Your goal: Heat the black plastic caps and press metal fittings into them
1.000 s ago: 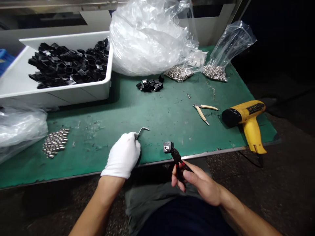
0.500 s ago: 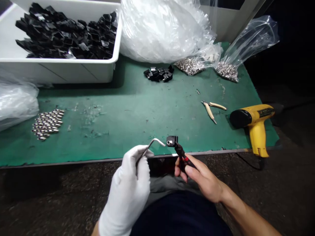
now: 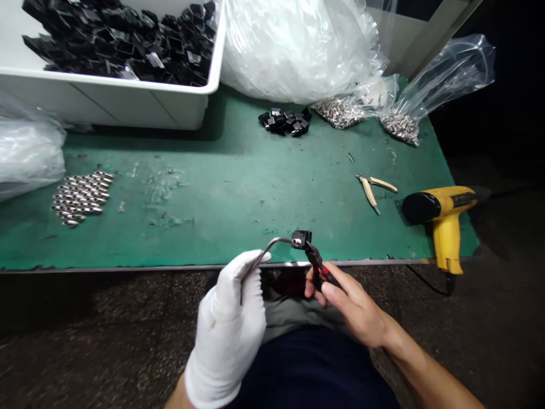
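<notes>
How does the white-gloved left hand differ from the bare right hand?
The left hand wears a white cotton glove, while the right hand is bare. The left hand grips a bent metal hook, while the right hand holds red-and-black pliers clamping a small black square part. Both hands are near the front edge of the green bench mat, their tools meeting.
</notes>
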A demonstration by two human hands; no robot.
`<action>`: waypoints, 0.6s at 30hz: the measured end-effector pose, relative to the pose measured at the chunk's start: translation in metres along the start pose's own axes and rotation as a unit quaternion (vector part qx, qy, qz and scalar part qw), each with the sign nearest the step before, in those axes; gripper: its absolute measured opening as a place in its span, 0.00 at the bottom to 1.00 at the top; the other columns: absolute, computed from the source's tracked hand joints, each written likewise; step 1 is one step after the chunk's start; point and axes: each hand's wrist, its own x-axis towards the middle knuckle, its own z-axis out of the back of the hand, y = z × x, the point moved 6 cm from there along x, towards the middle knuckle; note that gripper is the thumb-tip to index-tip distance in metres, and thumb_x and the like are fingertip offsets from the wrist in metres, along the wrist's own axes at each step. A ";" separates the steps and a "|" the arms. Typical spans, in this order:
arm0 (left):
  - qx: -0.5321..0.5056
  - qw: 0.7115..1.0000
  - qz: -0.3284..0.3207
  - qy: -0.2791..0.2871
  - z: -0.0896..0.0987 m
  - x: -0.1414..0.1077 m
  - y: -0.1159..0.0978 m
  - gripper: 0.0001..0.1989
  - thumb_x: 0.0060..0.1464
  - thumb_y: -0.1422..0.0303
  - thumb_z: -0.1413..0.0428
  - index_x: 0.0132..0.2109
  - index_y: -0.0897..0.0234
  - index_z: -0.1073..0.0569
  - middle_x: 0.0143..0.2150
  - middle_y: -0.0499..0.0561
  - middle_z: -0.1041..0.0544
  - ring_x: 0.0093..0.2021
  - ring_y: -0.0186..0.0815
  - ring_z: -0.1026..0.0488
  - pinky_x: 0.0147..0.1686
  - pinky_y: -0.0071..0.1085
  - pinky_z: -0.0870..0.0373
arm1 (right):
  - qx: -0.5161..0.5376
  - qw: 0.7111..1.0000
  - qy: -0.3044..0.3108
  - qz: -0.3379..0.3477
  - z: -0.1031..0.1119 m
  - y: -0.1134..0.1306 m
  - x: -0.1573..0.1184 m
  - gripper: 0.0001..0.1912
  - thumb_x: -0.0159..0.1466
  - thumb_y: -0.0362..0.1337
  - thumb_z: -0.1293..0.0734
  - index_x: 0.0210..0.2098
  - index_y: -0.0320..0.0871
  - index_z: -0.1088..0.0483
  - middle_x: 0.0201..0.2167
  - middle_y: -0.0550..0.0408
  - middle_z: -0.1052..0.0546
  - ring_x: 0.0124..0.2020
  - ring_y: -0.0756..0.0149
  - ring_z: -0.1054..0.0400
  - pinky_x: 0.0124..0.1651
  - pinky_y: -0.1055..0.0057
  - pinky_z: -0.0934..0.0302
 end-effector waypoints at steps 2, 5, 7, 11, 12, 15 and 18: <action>-0.009 1.000 -0.008 0.001 0.000 -0.001 0.000 0.17 0.65 0.71 0.46 0.60 0.57 0.31 0.52 0.51 0.20 0.51 0.39 0.21 0.55 0.36 0.25 | -0.011 1.000 0.001 0.000 0.000 0.000 -0.001 0.19 0.76 0.49 0.43 0.55 0.43 0.32 0.43 0.51 0.26 0.39 0.66 0.38 0.45 0.67 0.41; -0.023 0.999 -0.030 0.009 -0.003 -0.004 0.000 0.19 0.64 0.73 0.46 0.61 0.59 0.32 0.53 0.52 0.20 0.51 0.37 0.21 0.54 0.33 0.25 | -0.020 1.000 0.001 0.004 0.002 0.001 -0.002 0.18 0.76 0.48 0.43 0.55 0.44 0.32 0.43 0.53 0.26 0.40 0.66 0.37 0.47 0.68 0.42; -0.031 0.998 -0.044 0.019 -0.006 -0.006 0.000 0.20 0.64 0.74 0.45 0.62 0.60 0.33 0.53 0.53 0.20 0.50 0.36 0.20 0.53 0.32 0.24 | -0.025 1.000 0.001 0.007 0.002 0.002 -0.002 0.16 0.77 0.47 0.43 0.54 0.45 0.32 0.43 0.54 0.27 0.40 0.67 0.37 0.48 0.68 0.42; -0.061 0.996 -0.048 0.041 -0.012 -0.009 0.000 0.21 0.64 0.75 0.45 0.63 0.62 0.32 0.54 0.54 0.20 0.50 0.35 0.20 0.54 0.30 0.25 | -0.041 0.999 -0.007 0.003 0.002 0.004 -0.003 0.15 0.77 0.47 0.42 0.52 0.46 0.31 0.43 0.55 0.26 0.41 0.68 0.36 0.48 0.69 0.41; -0.074 0.995 -0.047 0.044 -0.013 -0.009 0.000 0.22 0.64 0.75 0.45 0.63 0.61 0.32 0.55 0.54 0.21 0.51 0.35 0.21 0.56 0.29 0.26 | -0.043 0.999 -0.007 -0.001 0.002 0.004 -0.004 0.15 0.77 0.47 0.42 0.53 0.46 0.32 0.43 0.55 0.26 0.41 0.68 0.36 0.48 0.69 0.41; -0.116 0.991 -0.041 0.053 -0.014 -0.008 0.003 0.23 0.64 0.76 0.45 0.64 0.58 0.30 0.58 0.51 0.22 0.54 0.33 0.22 0.61 0.28 0.29 | -0.036 0.999 0.006 -0.022 0.002 0.002 -0.007 0.17 0.76 0.49 0.42 0.56 0.47 0.32 0.44 0.55 0.26 0.41 0.67 0.36 0.48 0.69 0.41; -0.139 0.986 -0.037 0.084 -0.017 -0.007 0.008 0.23 0.64 0.75 0.45 0.64 0.55 0.30 0.59 0.49 0.22 0.54 0.32 0.22 0.62 0.27 0.31 | -0.011 0.998 0.035 -0.047 0.002 0.001 -0.011 0.20 0.76 0.51 0.43 0.60 0.47 0.34 0.46 0.53 0.25 0.39 0.66 0.36 0.45 0.67 0.40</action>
